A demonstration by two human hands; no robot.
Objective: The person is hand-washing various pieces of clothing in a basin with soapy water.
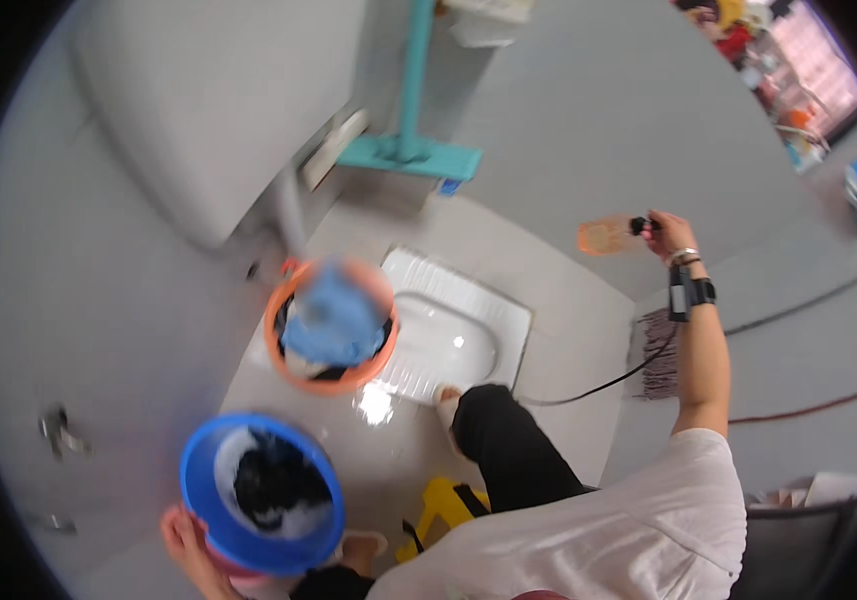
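Note:
My right hand [670, 235], raised at the right, grips a clear plastic bottle [604, 235] by its black-capped end. Orange-tinted liquid shows inside the bottle, which lies nearly level. At the lower left, my left hand [186, 544] grips the rim of a blue plastic basin [192, 469]. Dark wet clothes [278, 480] sit in sudsy water inside it. A pink object [241, 576] shows partly beneath the basin by that hand. Farther ahead stands an orange basin [334, 385] with clothes in it, a blue cloth [334, 319] on top; motion blurs its upper part.
A white squat toilet [443, 337] is set in the wet tiled floor. A teal flat mop [413, 154] leans behind it. A yellow stool-like object [436, 514] is near my legs. A black hose [601, 388] hangs at the right. Taps [64, 435] project from the left wall.

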